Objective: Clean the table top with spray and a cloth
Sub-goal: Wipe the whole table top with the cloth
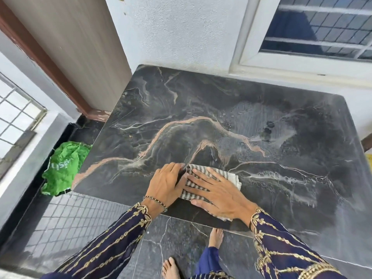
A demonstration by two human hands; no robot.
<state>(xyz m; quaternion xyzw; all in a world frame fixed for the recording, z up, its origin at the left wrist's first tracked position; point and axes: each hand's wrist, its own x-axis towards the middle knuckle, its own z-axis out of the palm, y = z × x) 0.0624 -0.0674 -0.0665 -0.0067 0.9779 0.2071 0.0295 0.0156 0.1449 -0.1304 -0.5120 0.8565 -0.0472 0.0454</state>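
A dark marble table top (221, 109) with pale and orange veins fills the middle of the view. A grey-and-white striped cloth (233, 177) lies on its near edge. My right hand (219, 193) presses flat on the cloth with fingers spread. My left hand (166, 183) rests beside it at the cloth's left edge, fingertips touching the fabric. Wet streaks and droplets (267, 129) show on the right half of the table. No spray bottle is in view.
A green bag (62, 168) lies crumpled on the floor left of the table. A white wall and a window (322, 27) stand behind the table, a door (66, 47) at the back left. My bare feet (216, 237) are on the tiled floor below.
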